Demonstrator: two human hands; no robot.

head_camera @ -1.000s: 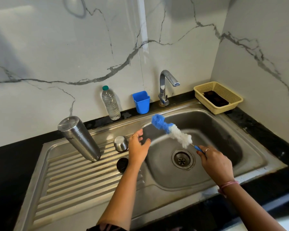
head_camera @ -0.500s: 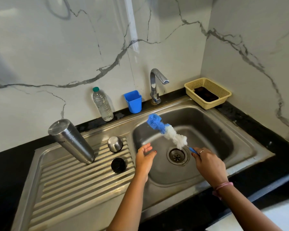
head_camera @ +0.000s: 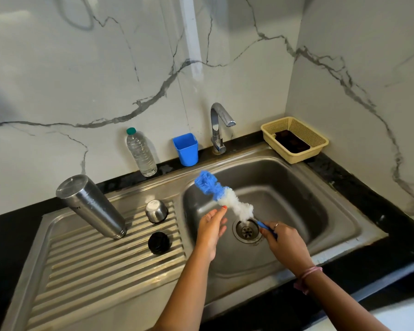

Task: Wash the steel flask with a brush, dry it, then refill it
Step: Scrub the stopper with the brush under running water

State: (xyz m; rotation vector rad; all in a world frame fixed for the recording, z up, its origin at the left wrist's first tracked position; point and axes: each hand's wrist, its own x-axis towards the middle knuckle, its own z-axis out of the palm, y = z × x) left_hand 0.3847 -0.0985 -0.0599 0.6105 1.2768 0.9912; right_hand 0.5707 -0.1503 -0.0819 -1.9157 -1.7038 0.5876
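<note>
Over the sink basin (head_camera: 308,211) the right hand (head_camera: 285,242) keeps its grip on the brush (head_camera: 225,199) handle, while the left hand (head_camera: 210,231), relaxed, has now reached the white bristles, so rinsing seems finished; farther off, the steel flask (head_camera: 91,206) stands upside-down on the drainboard (head_camera: 93,266), apparently draining.

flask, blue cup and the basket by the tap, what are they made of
Flask: brushed steel, by its dull metallic sheen and streaky reflections. Blue cup: probably plastic, uniform matte colour. Basket: likely moulded plastic, cream with perforated mesh walls.
</note>
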